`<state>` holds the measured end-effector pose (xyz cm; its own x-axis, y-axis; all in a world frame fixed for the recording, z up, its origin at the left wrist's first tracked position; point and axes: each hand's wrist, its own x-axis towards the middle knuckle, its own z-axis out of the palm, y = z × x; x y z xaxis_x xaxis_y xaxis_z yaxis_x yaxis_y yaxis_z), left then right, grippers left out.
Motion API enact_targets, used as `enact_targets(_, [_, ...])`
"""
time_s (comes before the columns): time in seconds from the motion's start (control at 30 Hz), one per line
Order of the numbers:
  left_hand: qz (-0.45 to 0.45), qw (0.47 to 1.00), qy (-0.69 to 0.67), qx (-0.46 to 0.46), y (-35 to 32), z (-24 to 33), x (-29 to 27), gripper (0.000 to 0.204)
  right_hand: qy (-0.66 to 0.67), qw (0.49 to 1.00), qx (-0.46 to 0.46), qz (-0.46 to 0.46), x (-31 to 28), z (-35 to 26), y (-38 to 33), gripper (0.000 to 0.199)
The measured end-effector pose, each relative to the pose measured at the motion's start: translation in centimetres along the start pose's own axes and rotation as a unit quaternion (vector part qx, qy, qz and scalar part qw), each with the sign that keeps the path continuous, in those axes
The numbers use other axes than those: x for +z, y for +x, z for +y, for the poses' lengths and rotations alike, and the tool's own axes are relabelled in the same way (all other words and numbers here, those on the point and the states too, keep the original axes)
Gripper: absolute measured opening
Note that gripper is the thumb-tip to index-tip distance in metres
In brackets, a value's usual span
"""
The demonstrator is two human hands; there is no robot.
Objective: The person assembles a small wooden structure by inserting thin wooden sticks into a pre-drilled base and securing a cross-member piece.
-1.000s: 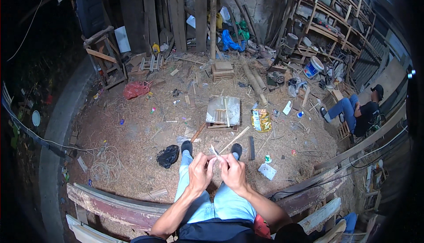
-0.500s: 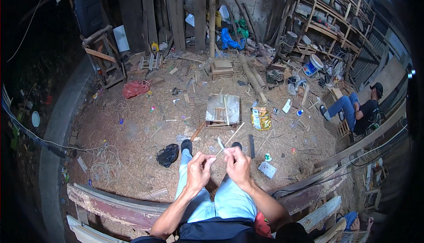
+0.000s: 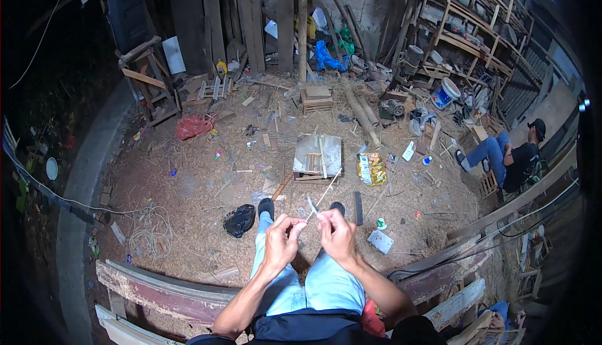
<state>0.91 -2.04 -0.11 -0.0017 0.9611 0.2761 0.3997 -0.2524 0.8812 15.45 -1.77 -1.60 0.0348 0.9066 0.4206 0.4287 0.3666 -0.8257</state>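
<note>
Now your two hands are raised together in the lower middle of the frame, above your knees in light blue jeans (image 3: 326, 285). Your left hand (image 3: 280, 243) is curled with its fingers bent inward, and it seems to pinch the near end of a thin pale stick (image 3: 323, 195), but this part is too small to be sure. Your right hand (image 3: 335, 235) is clenched around the same stick, which goes up and to the right from your fingers toward the small wooden stool (image 3: 318, 155) in the centre of the frame. A short pale blade-like tip (image 3: 311, 205) shows just between the two hands; I cannot tell what it is. Beyond your dark shoes, the ground is covered with straw and wood chips. A black bag (image 3: 239, 219) lies just left of your left foot, and a dark flat bar (image 3: 358, 208) lies just right of your right foot. A yellow snack packet (image 3: 372, 168) is beside the stool on the right, and a red bag (image 3: 193, 126) lies well apart in the upper left. A long wooden beam (image 3: 164, 290) crosses the lower left of the frame, near your legs. At the right edge another person (image 3: 509, 157) sits on a low seat, well apart from your hands.
</note>
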Motion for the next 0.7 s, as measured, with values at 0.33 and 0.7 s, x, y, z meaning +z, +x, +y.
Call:
enact_targets(0.33, [-0.004,1.0,0.005,0.003,0.0,-0.4,0.0,0.009,-0.024,0.998,-0.048,-0.013,-0.1,0.2,-0.4,0.006])
enact_targets(0.7, [-0.012,1.0,0.006,0.028,0.1,-0.2,0.0,0.011,-0.012,0.999,-0.017,-0.026,0.4,-0.1,-0.6,0.005])
